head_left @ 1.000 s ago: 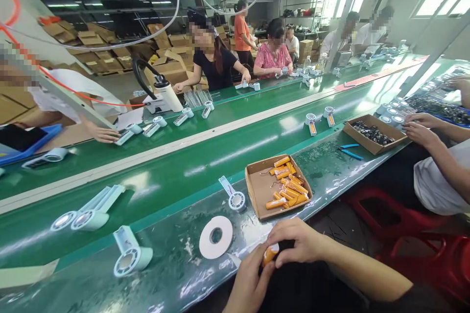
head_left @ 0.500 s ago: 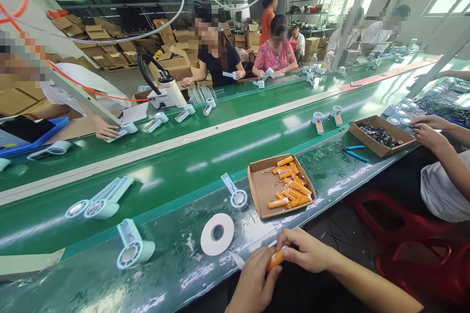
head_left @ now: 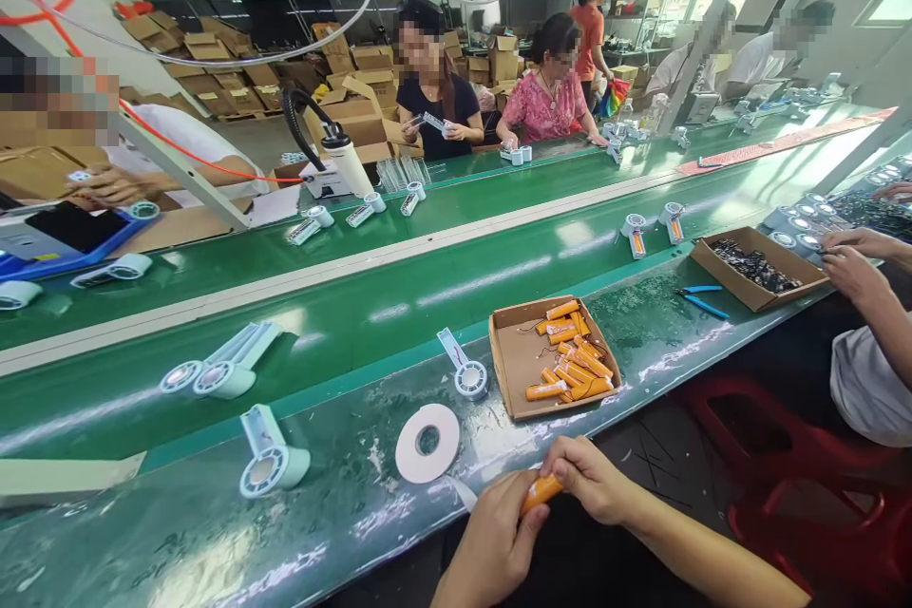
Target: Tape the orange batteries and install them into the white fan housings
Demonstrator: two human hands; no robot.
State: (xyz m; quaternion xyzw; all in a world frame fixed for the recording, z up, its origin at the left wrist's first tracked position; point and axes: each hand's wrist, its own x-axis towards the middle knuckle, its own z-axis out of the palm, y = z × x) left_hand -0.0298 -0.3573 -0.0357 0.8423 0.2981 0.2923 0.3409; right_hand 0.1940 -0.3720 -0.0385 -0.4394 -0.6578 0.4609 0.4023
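At the bottom centre of the frame, the left hand (head_left: 495,546) and right hand (head_left: 588,480) meet at the near edge of the green counter (head_left: 342,513), the fingers of both closed around a small orange cylindrical cell (head_left: 540,493). Just above lie a white tape roll (head_left: 427,443) and an open cardboard box (head_left: 520,366) holding more orange cells.
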